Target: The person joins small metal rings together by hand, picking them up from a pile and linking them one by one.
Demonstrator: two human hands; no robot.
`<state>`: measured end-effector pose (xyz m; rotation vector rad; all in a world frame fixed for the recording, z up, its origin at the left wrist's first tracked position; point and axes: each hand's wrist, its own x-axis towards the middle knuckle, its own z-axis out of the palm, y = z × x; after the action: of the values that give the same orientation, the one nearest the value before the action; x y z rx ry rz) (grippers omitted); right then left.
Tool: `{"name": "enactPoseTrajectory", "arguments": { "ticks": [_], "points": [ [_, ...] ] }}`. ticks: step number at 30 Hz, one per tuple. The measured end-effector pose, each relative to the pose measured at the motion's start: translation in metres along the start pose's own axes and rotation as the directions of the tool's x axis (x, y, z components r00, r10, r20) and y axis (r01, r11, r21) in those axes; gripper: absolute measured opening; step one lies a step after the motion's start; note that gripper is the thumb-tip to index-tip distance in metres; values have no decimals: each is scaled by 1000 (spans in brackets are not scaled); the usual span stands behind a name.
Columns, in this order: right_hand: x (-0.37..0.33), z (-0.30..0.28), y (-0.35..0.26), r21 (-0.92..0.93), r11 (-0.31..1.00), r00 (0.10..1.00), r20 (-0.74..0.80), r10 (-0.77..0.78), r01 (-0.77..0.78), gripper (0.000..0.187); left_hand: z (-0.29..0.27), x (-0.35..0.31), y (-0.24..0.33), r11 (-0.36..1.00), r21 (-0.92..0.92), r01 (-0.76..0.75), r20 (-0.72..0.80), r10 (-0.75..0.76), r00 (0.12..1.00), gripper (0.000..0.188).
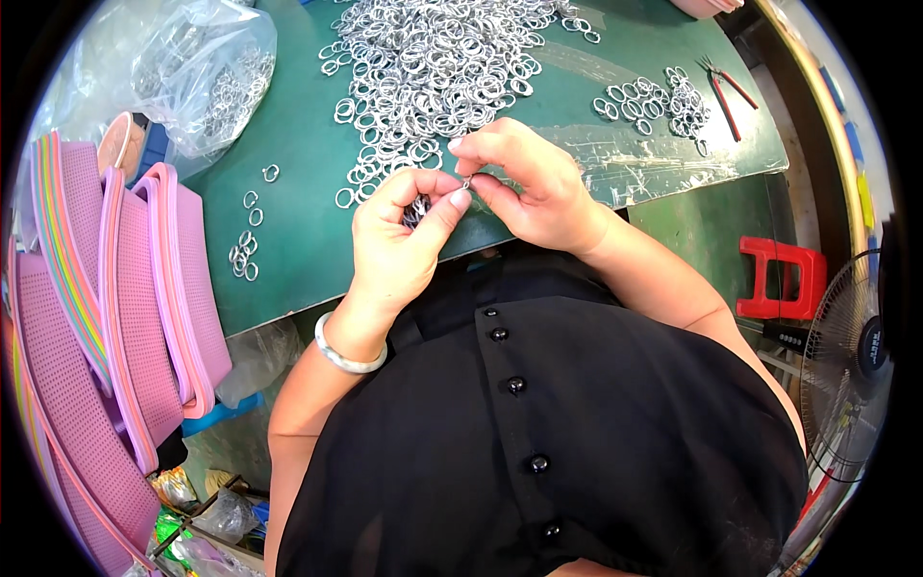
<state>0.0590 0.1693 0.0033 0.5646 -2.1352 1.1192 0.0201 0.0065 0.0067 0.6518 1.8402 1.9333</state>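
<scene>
My left grip (392, 245) is curled nearly closed, thumb and forefinger pinching a small metal piece (467, 183); in the hollow of that same hand I also have a bunch of dark, shiny bits (415, 212), too shaded to make out one by one. My right grip (550, 197) meets it at the fingertips, pinched about the same small piece, with one finger raised above it. Exactly how the piece sits between them is too small to tell.

Both grips are over the near edge of the green table (298, 154). Just beyond them spreads a big heap of silver rings (433, 87). Left of my left grip lie a few loose rings (245, 255), with a clear plastic bag (207, 82) of more rings farther out and pink baskets (178, 279) stacked beyond the table's edge. Off to the right of my right grip are a smaller cluster of rings (686, 111) and, just past it, red-handled pliers (728, 101).
</scene>
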Motion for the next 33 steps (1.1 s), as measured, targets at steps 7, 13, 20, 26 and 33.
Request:
{"name": "enactPoseTrajectory", "arguments": {
  "ticks": [7,13,20,26,33],
  "points": [
    [-2,-1,-2,90,986,990,-9,138,-137,39,-5,0,-11,990,88,-113,-54,118,992,7],
    [-3,-1,-2,254,942,975,36,218,-220,39,-4,1,-12,979,-203,29,-63,-43,997,7],
    [-2,0,-4,325,927,981,20,191,-187,38,-6,5,-11,848,-490,202,65,-195,979,9],
    [-1,-1,-4,305,936,983,4,182,-175,35,-10,6,-10,776,-558,294,134,-265,955,9],
    [-2,-6,-3,203,952,973,72,220,-230,20,-17,11,-13,554,-662,505,364,-351,863,10]
  ]
}}
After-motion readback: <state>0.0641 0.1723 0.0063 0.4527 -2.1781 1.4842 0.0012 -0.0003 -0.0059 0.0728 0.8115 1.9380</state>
